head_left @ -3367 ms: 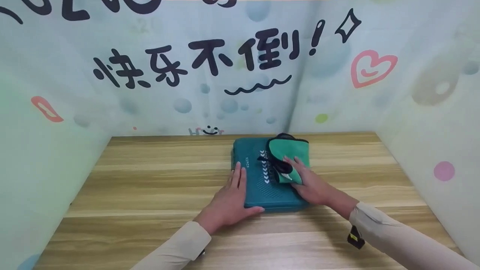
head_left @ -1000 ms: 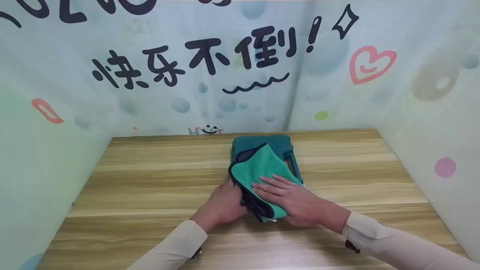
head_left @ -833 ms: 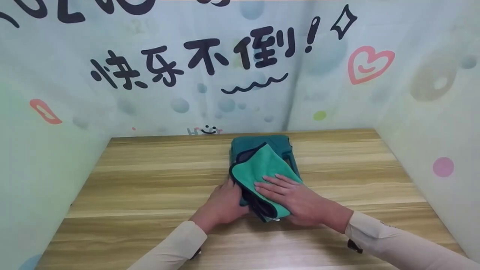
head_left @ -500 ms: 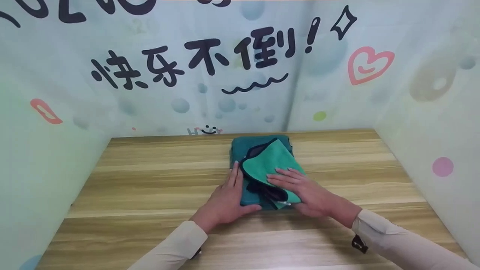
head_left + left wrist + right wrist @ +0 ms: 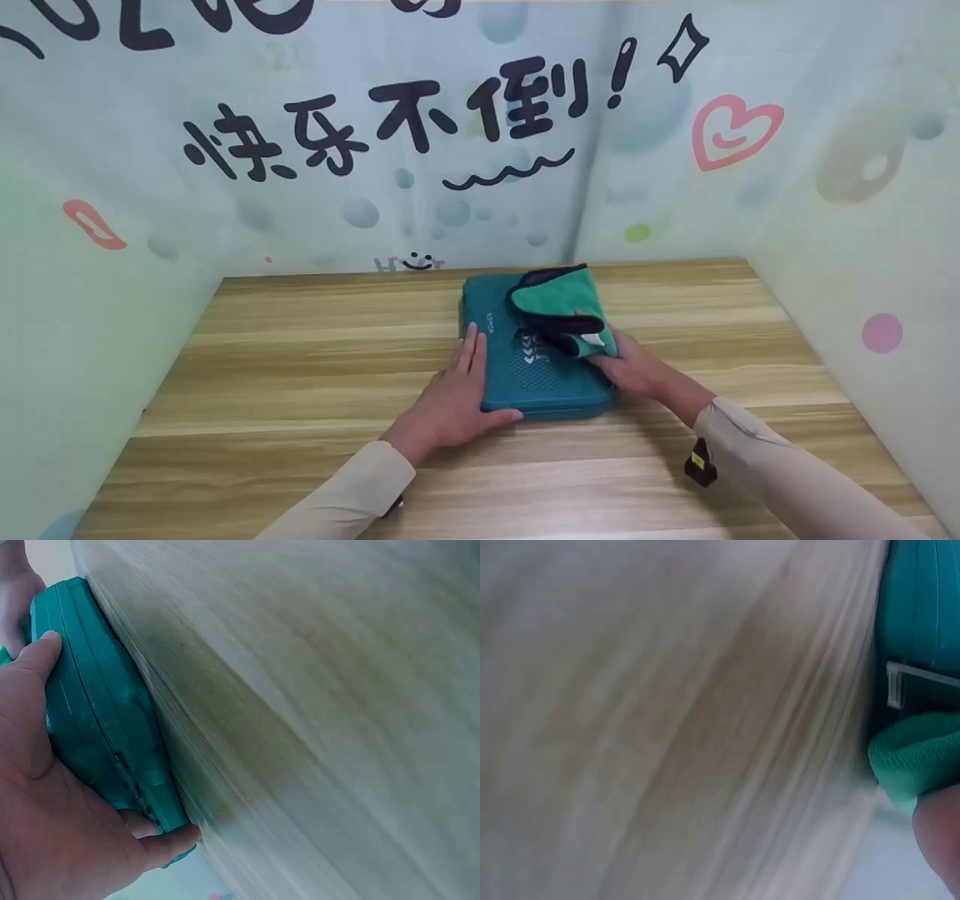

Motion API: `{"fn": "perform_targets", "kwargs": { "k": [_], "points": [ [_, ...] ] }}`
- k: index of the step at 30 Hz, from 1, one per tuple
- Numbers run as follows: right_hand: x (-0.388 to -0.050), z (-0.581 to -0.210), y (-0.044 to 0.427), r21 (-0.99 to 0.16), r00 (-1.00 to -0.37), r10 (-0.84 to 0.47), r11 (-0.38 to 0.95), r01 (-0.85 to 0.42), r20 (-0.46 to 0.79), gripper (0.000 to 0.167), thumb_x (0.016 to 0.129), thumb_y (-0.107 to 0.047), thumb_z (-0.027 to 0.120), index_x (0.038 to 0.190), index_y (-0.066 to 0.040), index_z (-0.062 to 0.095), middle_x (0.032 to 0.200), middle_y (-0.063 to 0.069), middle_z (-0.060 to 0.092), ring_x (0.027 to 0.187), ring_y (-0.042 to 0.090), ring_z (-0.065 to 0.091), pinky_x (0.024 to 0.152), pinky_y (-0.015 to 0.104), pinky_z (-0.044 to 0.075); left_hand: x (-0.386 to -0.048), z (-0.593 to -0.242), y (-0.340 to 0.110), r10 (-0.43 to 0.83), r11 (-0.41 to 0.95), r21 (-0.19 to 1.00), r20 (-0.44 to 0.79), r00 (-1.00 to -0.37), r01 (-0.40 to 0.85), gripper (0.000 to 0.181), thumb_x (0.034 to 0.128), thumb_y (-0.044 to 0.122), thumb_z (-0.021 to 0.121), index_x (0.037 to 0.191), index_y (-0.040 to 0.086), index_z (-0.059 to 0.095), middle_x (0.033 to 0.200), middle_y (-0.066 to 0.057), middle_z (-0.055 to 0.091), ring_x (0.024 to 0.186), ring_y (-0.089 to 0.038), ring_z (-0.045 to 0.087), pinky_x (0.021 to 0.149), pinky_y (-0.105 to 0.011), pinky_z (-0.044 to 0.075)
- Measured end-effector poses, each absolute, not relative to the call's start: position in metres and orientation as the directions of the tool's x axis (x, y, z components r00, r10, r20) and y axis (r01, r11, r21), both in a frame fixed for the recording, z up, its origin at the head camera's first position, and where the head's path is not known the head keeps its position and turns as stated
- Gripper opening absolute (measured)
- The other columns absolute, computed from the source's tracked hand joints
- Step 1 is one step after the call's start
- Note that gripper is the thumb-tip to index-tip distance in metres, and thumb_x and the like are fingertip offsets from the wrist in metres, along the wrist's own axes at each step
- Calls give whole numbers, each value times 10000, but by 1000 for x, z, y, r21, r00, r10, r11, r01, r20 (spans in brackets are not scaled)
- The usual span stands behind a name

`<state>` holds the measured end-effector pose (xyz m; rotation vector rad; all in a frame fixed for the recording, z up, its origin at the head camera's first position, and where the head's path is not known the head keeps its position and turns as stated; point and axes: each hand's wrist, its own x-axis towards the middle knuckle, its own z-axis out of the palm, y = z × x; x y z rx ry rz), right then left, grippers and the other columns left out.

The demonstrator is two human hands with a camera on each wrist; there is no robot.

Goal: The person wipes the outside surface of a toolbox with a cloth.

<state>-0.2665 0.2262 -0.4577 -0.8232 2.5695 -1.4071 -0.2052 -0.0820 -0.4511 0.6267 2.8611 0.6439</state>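
A teal hard case [image 5: 555, 386] with white arrow marks lies flat on the wooden table. My left hand [image 5: 450, 405] braces its near left corner, straight fingers along the left side and thumb along the near edge. The left wrist view shows that hand [image 5: 60, 832] against the seamed side of the case [image 5: 97, 697]. A green cloth [image 5: 559, 295] with black edging lies bunched over the upper right of the lid. My right hand [image 5: 641, 375] grips it at the case's right edge, its fingers mostly hidden. In the right wrist view, the cloth [image 5: 915, 765] is beside a fingertip.
The wooden table [image 5: 315, 360] extends around the case. A printed curtain [image 5: 375, 187] stands directly behind the case, at the table's far edge. Pale side panels [image 5: 862, 247] bound the table left and right. Black wrist devices [image 5: 701, 465] hang under the sleeves.
The cloth has moved from the case's near part up and right, bunching and uncovering the lid's lower half. My right hand has gone from lying flat to gripping it. My left fingers have straightened along the side.
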Motion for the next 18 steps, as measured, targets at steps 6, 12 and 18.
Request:
{"fn": "perform_targets", "kwargs": {
  "k": [6,12,18],
  "points": [
    [-279,-464,232,-817,-899,-417,468,-336,131,477,1066,-178,547,1462,72,452,1385,211,556,1227,324,511,1105,557,336,-205,-450,-81,416,831,430,-60,-907,353,1210,856,776,575,1629,78,-41,1681,-106,-141,1521,-350,77,1120,-581,290],
    [-289,-466,227,-864,-913,-387,408,-295,129,508,1080,-230,528,1504,25,411,1438,184,512,1272,307,471,1124,542,312,-206,-451,-81,410,840,417,-71,-909,346,1213,853,774,581,1630,88,-49,1680,-94,-152,1525,-344,58,1122,-579,283],
    [-307,-457,215,-923,-946,-310,328,-202,97,361,1087,-181,455,1378,28,501,1263,174,525,1158,316,460,1091,504,324,-205,-450,-81,406,841,422,-82,-910,337,1217,845,779,584,1632,103,-53,1681,-77,-159,1528,-331,47,1117,-588,284]
  ]
}}
